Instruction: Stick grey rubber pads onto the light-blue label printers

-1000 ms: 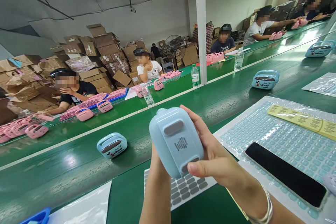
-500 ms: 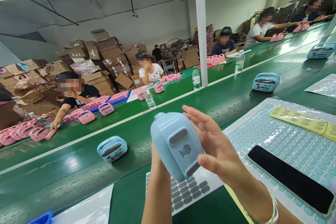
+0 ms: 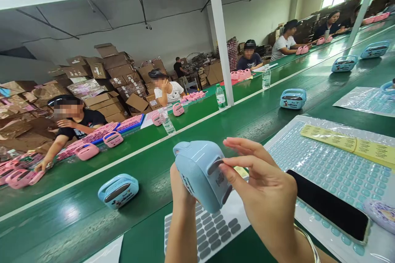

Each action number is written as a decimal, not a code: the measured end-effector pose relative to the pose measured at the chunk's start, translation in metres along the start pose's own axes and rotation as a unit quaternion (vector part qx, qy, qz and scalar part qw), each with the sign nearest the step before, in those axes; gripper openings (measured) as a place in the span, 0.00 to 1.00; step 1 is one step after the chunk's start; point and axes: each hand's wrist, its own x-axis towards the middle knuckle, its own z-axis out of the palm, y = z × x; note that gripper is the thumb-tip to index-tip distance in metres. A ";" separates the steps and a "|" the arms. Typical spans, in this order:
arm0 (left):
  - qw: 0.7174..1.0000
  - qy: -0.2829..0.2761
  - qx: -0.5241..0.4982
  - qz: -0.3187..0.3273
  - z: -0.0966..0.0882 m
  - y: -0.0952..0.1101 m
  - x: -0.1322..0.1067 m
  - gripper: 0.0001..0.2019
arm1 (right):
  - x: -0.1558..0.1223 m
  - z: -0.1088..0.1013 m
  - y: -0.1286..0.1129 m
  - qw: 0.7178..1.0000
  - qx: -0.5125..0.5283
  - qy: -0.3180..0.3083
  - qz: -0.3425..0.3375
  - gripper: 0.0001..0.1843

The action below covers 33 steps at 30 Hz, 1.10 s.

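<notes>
My left hand (image 3: 180, 187) grips a light blue plastic device (image 3: 200, 172) from below and holds it up over the green table, its underside turned to the right. My right hand (image 3: 262, 193) is beside it with fingers spread, the thumb and fingertips touching the grey pads on the device's underside. Under the hands lies a white sheet of grey rubber pads (image 3: 212, 228).
A sheet of pale blue pads (image 3: 324, 164) lies at right with a black phone (image 3: 328, 204) and yellow labels (image 3: 348, 144) on it. More blue devices (image 3: 118, 190) (image 3: 293, 98) sit on the green belt (image 3: 92, 197). Other people work with pink devices across the belt; cardboard boxes are stacked behind.
My left hand has turned the blue device so its underside faces right. My right hand let go, then brought its fingertips back onto the pads. The view has shifted right.
</notes>
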 end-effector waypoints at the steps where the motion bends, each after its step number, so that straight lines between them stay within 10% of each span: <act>1: 1.000 0.002 0.007 -0.002 0.000 0.001 0.000 0.18 | 0.001 -0.001 -0.001 0.999 0.025 -0.010 0.022 0.09; 10: 1.000 -0.026 -0.003 0.001 0.002 0.005 0.001 0.18 | 0.015 -0.012 -0.002 0.948 0.213 -0.096 0.216 0.09; 33: 1.000 0.014 0.014 -0.005 0.006 0.010 -0.005 0.21 | 0.008 -0.005 0.000 0.949 0.209 -0.081 0.221 0.09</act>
